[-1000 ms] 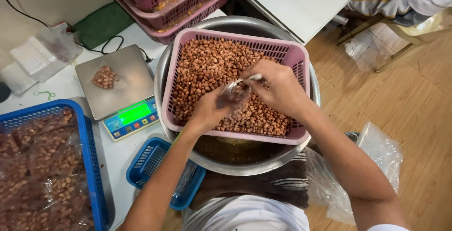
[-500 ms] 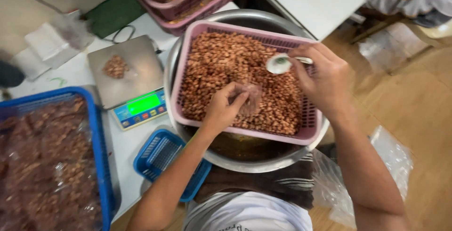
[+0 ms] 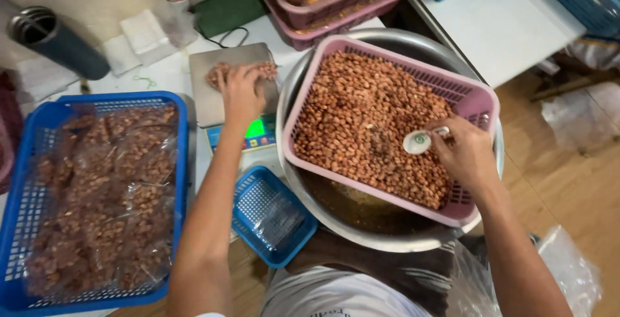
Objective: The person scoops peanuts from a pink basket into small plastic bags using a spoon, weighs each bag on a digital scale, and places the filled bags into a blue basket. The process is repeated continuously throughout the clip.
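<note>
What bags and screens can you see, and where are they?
Scale screen: small glowing green rectangle, below the left hand.
Packed bags: clear plastic, full of brown nuts, in the big blue basket at left.
Empty clear bags: in the small blue basket, near the body.

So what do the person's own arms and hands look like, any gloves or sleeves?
Both arms are bare from the bottom edge of the picture to the fingers: no sleeves, no gloves. The left hand and right hand show no rings, watch or wristband. A light shirt with a striped cloth below it shows at the bottom.
</note>
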